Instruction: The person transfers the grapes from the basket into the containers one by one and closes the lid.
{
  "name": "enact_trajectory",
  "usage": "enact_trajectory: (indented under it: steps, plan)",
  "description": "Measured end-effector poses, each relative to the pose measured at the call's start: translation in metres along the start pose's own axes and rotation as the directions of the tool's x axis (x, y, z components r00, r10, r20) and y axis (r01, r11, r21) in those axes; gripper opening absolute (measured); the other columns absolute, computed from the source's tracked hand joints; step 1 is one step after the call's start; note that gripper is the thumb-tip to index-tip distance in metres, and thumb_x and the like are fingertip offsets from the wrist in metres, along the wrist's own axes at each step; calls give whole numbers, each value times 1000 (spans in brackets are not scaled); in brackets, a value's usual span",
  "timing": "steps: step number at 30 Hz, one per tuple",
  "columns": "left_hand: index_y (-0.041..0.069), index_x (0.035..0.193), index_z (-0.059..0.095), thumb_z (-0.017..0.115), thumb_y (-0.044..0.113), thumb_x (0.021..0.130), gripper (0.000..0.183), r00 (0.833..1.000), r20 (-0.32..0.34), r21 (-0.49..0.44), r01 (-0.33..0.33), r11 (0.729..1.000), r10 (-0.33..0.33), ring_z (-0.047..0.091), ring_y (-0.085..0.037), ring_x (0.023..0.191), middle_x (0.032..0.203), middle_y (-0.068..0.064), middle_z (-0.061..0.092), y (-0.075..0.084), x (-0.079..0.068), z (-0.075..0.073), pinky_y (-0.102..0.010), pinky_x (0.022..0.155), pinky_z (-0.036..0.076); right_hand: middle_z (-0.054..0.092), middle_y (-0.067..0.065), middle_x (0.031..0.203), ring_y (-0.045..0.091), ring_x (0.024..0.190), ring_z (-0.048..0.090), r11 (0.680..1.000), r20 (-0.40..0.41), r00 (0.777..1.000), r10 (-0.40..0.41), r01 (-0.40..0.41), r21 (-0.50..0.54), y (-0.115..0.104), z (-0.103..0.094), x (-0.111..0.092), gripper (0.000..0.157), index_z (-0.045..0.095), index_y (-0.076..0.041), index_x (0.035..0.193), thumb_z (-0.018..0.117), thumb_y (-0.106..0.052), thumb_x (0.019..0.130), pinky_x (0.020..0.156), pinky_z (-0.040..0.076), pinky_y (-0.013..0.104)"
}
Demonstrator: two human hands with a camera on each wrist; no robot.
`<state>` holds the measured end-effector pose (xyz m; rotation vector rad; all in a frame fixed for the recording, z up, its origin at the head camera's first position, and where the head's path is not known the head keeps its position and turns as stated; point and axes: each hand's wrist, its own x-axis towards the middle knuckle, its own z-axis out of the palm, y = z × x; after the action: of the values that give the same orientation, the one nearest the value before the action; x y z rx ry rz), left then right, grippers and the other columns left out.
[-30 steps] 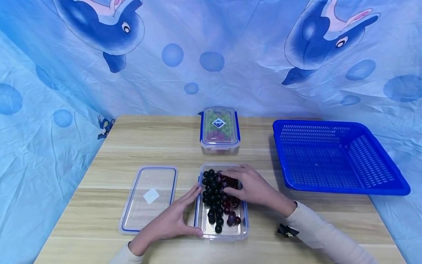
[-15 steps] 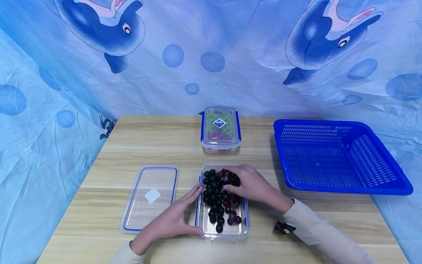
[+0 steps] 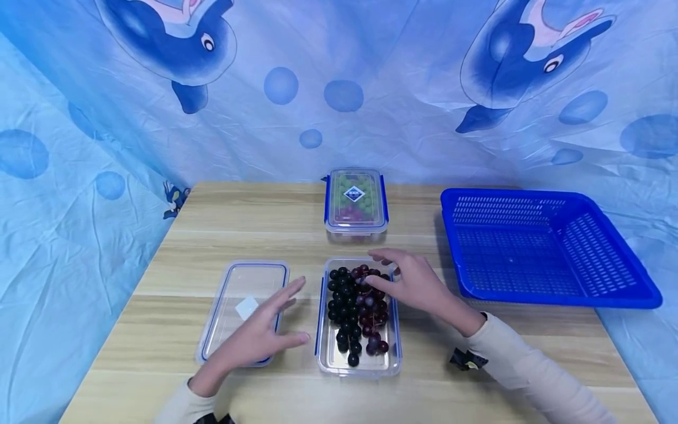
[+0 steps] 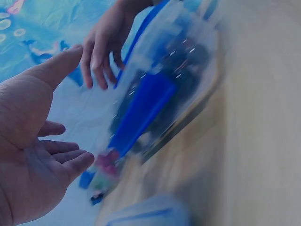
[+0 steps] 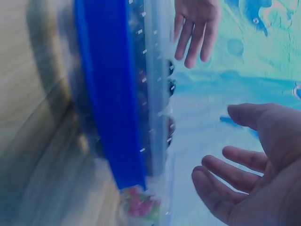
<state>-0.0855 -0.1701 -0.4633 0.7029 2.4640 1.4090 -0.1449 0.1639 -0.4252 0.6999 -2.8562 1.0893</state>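
Observation:
An uncovered clear container (image 3: 331,366) stands in the middle of the table, with a bunch of black grapes (image 3: 344,306) at its left and dark red grapes (image 3: 373,315) at its right. My left hand (image 3: 256,333) is apart from the container, over the loose lid (image 3: 246,282), thumb and fingers spread with nothing between them. Above the container's upper right corner is my right hand (image 3: 413,282), fingers loosely bent and holding nothing. In the right wrist view the fingers of my right hand (image 5: 249,169) are off the grapes, beside the blue side clip (image 5: 110,94).
A closed container (image 3: 356,203) of green and red grapes stands at the back. A blue plastic basket (image 3: 508,297) is at the right. Blue cloth (image 3: 392,135) with printed dolphins hangs behind the table (image 3: 175,294).
My left hand has let go of the container's left side and moved left over the lid. My right hand has lifted off the red grapes and shifted slightly right.

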Motion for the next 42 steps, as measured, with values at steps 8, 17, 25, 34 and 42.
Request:
enact_trajectory:
  steps: [8, 17, 25, 34, 42]
  plan:
    - [11, 158, 36, 73, 26, 97, 74, 989, -136, 57, 65, 996, -57, 41, -45, 142, 162, -17, 36, -3, -11, -50, -59, 113, 41, 71, 9, 126, 20, 105, 72, 946, 62, 997, 49, -66, 318, -32, 0, 9, 50, 66, -10, 133, 79, -33, 91, 85, 62, 29]
    - [5, 157, 37, 68, 31, 100, 70, 963, -199, 129, 210, 969, -182, 41, -47, 142, 160, -21, 39, -1, -26, -89, -60, 110, 42, 68, 6, 132, 14, 107, 71, 834, 218, 974, 54, -164, 526, -67, 33, 18, 51, 62, -10, 138, 79, -24, 91, 85, 61, 27]
    - [0, 155, 39, 67, 31, 101, 68, 937, -239, 117, 289, 950, -255, 39, -50, 142, 157, -27, 40, -25, -36, -100, -61, 112, 40, 62, 15, 139, 25, 120, 66, 680, 338, 936, 97, -311, 664, -91, 73, 26, 54, 57, -4, 141, 77, -12, 92, 99, 57, 33]
    - [-7, 156, 29, 66, 33, 102, 77, 911, -173, 105, 394, 913, -373, 41, -60, 134, 152, -41, 35, -47, -44, -103, -66, 104, 46, 45, 23, 153, 37, 135, 52, 555, 450, 867, 213, -487, 675, -113, 107, 34, 76, 40, 3, 151, 81, -11, 88, 107, 52, 44]
    - [-12, 153, 29, 66, 35, 101, 80, 880, -194, 105, 458, 883, -434, 45, -58, 133, 148, -42, 40, -59, -50, -103, -65, 102, 49, 32, 32, 157, 44, 133, 51, 363, 512, 809, 290, -588, 723, -120, 129, 41, 83, 25, 6, 156, 73, 3, 89, 108, 49, 56]
